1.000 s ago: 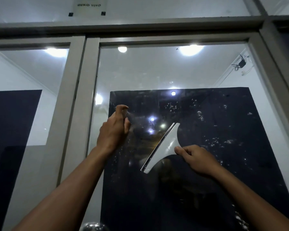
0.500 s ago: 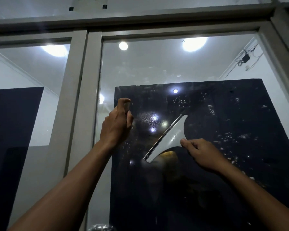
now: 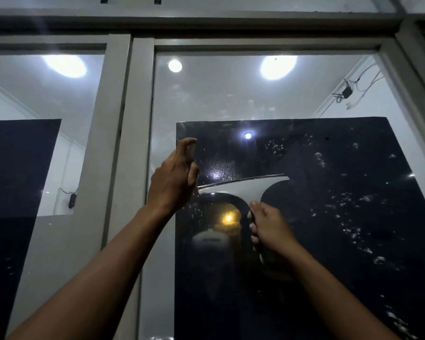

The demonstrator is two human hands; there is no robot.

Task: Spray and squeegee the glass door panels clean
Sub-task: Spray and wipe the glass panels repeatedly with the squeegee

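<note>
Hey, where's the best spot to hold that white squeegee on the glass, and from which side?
Grip the squeegee by its narrow handle stem, coming from below, as the right hand does now. The wide blade lies nearly level across the top against the glass, so the stem hanging beneath is the only graspable part.

This looks like the front of a shop or small commercial unit, seen at night from just outside its glass doors point(image 3: 255, 94). Grey metal frames point(image 3: 123, 119) divide the panels, and round ceiling lights point(image 3: 277, 67) glow inside a bare white room. Loose cables and a small wall-mounted box point(image 3: 345, 92) (possibly a router) sit near the ceiling corner, and dark sheets point(image 3: 329, 217) cover the lower glass.
</note>
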